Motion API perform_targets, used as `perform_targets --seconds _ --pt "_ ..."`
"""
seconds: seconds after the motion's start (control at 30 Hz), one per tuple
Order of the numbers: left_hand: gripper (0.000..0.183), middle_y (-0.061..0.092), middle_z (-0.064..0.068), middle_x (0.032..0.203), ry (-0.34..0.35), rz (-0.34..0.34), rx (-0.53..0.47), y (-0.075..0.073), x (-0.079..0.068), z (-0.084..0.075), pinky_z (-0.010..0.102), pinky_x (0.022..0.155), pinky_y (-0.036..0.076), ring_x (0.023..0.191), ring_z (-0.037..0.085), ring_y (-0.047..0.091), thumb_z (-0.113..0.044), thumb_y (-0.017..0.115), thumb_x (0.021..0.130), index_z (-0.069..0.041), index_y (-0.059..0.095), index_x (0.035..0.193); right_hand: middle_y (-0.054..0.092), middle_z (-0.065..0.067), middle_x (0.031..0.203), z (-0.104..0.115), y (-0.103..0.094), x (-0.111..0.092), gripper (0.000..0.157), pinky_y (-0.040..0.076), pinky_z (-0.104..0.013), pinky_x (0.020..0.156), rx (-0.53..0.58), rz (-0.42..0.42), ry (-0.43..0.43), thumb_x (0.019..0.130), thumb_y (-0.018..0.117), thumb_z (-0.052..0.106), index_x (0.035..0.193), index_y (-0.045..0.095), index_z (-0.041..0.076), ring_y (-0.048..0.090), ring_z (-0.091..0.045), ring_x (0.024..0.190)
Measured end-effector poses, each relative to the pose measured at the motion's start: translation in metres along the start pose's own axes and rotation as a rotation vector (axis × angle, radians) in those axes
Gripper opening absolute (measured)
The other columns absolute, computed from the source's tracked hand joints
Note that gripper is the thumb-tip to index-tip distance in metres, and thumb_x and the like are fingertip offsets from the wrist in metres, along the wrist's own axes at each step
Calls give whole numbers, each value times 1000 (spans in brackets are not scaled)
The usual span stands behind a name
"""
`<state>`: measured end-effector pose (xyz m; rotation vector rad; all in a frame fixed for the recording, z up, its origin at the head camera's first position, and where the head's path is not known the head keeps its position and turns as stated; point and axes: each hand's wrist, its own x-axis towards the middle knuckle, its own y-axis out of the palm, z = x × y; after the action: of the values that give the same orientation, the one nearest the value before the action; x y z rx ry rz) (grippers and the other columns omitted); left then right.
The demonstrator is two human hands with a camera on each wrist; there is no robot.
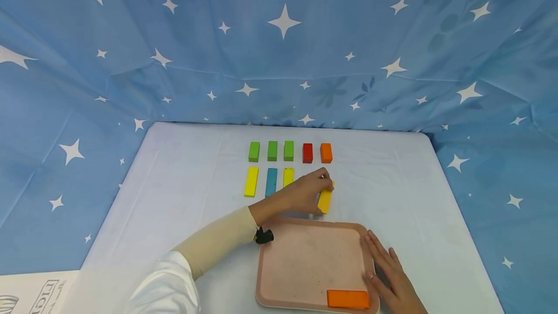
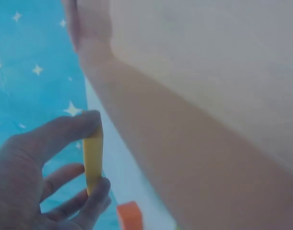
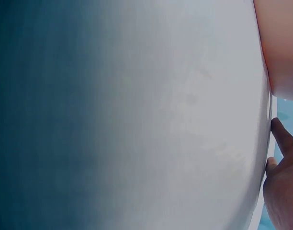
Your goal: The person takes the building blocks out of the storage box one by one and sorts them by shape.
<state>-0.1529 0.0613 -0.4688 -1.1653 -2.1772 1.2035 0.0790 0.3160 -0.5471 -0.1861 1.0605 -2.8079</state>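
My left hand (image 1: pixel 307 192) pinches a yellow block (image 1: pixel 325 201) by its two ends, just beyond the far edge of a pink tray (image 1: pixel 314 256). The left wrist view also has this yellow block (image 2: pixel 93 160), held between thumb and fingertips. On the tray's right rim rests my right hand (image 1: pixel 391 275), its fingers extended; in the right wrist view that hand (image 3: pixel 284 187) is only partly visible at the edge. A long orange block (image 1: pixel 348 299) lies inside the tray at its near right corner.
Behind stands a row of short blocks: several green (image 1: pixel 272 151), a red one (image 1: pixel 307 153) and an orange one (image 1: pixel 326 153). Nearer lie a yellow block (image 1: pixel 251 181), a blue block (image 1: pixel 271 181) and another yellow block (image 1: pixel 288 176), partly hidden by my left arm. A starry blue curtain (image 1: pixel 279 62) surrounds the white table (image 1: pixel 187 173).
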Motion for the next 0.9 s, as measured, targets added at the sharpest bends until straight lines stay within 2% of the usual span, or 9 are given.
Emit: perform_targets --seconds 0.13,0.33,0.6,0.9 --pt "60 50 1 133 -111 -25 -16 -1 5 12 16 92 52 106 12 55 -27 92 79 -10 67 132 22 -7 174 -1 1 0 71 -11 -72 121 -1 0 3 102 59 12 166 29 18 8 10 156" --pt "61 50 5 135 -232 -63 9 1 9 24 22 95 55 107 16 57 -26 92 78 -10 66 131 23 -8 174 -2 2 -1 71 -10 -73 121 6 -8 -6 101 59 10 165 30 17 10 10 156" --pt "60 52 7 130 -290 -77 48 4 10 35 24 95 55 104 16 56 -24 92 77 -9 66 129 24 -7 174 -1 0 -1 72 -10 -70 122 8 -12 -16 100 60 9 165 31 16 10 8 157" --pt "58 55 8 129 -284 -66 86 5 11 35 25 93 55 102 17 57 -24 91 79 -8 66 129 23 -10 173 -3 1 -1 71 -11 -72 121 7 -26 -58 99 59 6 165 31 12 11 6 157"
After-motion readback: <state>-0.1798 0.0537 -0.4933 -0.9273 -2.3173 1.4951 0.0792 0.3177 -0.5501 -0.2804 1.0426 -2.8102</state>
